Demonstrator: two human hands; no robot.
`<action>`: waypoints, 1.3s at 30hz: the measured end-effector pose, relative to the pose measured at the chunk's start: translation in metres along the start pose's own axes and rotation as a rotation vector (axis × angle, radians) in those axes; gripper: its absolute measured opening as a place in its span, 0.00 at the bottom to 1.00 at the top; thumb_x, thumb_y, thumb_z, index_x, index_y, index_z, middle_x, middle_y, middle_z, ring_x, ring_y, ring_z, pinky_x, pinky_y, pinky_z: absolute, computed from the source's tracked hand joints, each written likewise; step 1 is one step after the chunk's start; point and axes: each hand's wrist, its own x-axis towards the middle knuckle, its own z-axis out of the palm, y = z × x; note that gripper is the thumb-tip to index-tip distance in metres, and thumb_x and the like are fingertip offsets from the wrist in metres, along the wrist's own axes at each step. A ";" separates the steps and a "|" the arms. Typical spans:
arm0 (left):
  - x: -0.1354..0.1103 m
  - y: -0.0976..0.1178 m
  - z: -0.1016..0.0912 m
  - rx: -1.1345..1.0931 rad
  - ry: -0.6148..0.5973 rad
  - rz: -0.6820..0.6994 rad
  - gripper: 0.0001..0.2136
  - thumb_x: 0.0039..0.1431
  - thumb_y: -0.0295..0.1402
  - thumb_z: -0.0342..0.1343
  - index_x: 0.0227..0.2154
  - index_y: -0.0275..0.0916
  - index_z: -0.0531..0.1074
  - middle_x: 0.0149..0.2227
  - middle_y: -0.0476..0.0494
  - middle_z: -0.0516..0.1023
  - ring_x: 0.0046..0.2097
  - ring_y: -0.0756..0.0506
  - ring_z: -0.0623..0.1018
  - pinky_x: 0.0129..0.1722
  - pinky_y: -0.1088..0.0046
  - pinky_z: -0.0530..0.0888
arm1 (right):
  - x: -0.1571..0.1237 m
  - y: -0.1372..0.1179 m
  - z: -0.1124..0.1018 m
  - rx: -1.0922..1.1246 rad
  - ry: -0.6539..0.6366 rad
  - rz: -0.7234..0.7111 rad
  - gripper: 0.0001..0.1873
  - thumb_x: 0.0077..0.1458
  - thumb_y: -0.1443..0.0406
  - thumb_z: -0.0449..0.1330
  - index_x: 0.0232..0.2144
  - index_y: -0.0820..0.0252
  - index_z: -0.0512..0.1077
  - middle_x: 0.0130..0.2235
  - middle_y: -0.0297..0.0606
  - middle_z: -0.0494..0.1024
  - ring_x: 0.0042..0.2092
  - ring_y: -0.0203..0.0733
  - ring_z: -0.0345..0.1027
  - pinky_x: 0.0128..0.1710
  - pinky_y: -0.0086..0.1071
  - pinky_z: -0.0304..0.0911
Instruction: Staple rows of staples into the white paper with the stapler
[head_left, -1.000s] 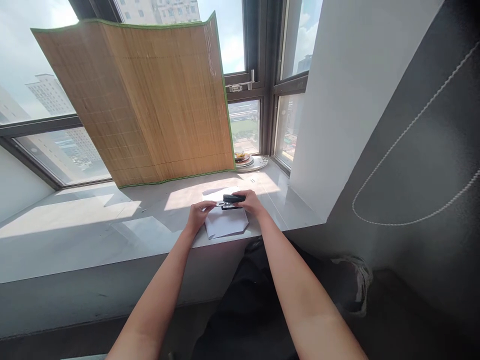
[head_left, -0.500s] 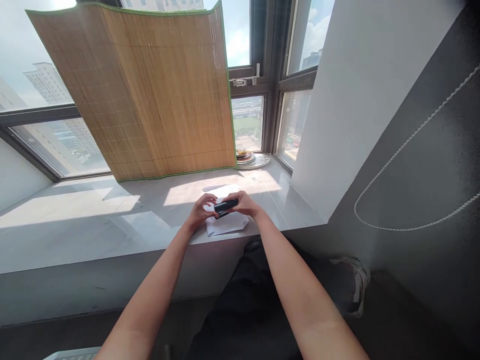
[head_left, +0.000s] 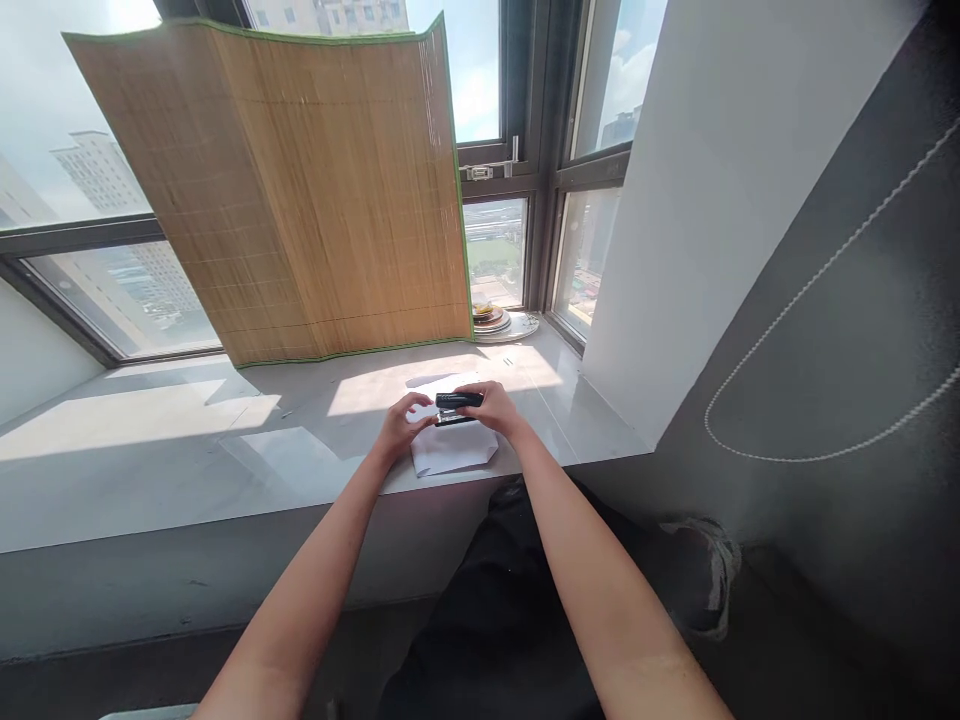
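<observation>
A black stapler (head_left: 456, 401) is held level above white paper (head_left: 454, 452) on the window sill. My right hand (head_left: 496, 408) is closed around its right end. Between the stapler's top arm and its base a gap shows, with a bit of metal in it. My left hand (head_left: 402, 424) is at the stapler's left end, thumb and fingers curved and apart. Its thumb tip reaches the end of the base; whether it presses there I cannot tell. Part of the paper is hidden under the stapler and hands.
A bamboo mat (head_left: 337, 200) with green edging leans against the window behind the sill (head_left: 187, 480). Stacked plates (head_left: 504, 324) stand in the back right corner. A white bead cord (head_left: 795, 460) hangs on the right. Small bits lie on the sill.
The stapler has turned from a slant to level, showing its side and the gap between arm and base. My left fingers have come off its top end. The paper stays in place.
</observation>
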 end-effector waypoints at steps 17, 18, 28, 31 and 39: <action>-0.002 -0.041 0.021 0.245 -0.004 -0.070 0.09 0.55 0.30 0.60 0.38 0.44 0.81 0.49 0.38 0.82 0.55 0.33 0.78 0.60 0.48 0.74 | -0.007 0.034 -0.035 -0.390 0.365 0.462 0.27 0.53 0.75 0.65 0.52 0.49 0.85 0.53 0.49 0.81 0.62 0.70 0.60 0.58 0.57 0.58; -0.002 -0.040 0.021 0.245 -0.004 -0.073 0.09 0.55 0.30 0.59 0.38 0.44 0.81 0.49 0.38 0.82 0.55 0.33 0.77 0.61 0.48 0.74 | -0.007 0.031 -0.034 -0.404 0.332 0.452 0.27 0.53 0.75 0.65 0.53 0.49 0.85 0.54 0.48 0.81 0.63 0.69 0.60 0.58 0.56 0.57; -0.003 -0.027 0.014 0.331 -0.097 -0.254 0.12 0.59 0.27 0.52 0.42 0.42 0.78 0.56 0.38 0.78 0.61 0.36 0.74 0.66 0.51 0.71 | -0.022 -0.014 -0.039 -0.701 0.150 0.501 0.34 0.58 0.74 0.56 0.61 0.41 0.80 0.58 0.40 0.80 0.66 0.59 0.59 0.59 0.50 0.52; -0.003 -0.022 0.014 0.346 -0.086 -0.263 0.12 0.59 0.26 0.52 0.42 0.41 0.77 0.54 0.37 0.79 0.60 0.35 0.75 0.65 0.49 0.72 | -0.026 -0.018 -0.037 -0.711 0.077 0.449 0.33 0.59 0.73 0.57 0.60 0.40 0.80 0.58 0.38 0.80 0.65 0.59 0.61 0.61 0.51 0.52; -0.006 0.014 0.014 0.345 -0.150 -0.022 0.11 0.67 0.28 0.53 0.44 0.43 0.79 0.62 0.39 0.75 0.65 0.37 0.73 0.67 0.51 0.71 | -0.023 -0.017 -0.034 -0.675 0.045 0.395 0.30 0.57 0.73 0.60 0.57 0.42 0.81 0.58 0.36 0.82 0.65 0.59 0.66 0.62 0.53 0.58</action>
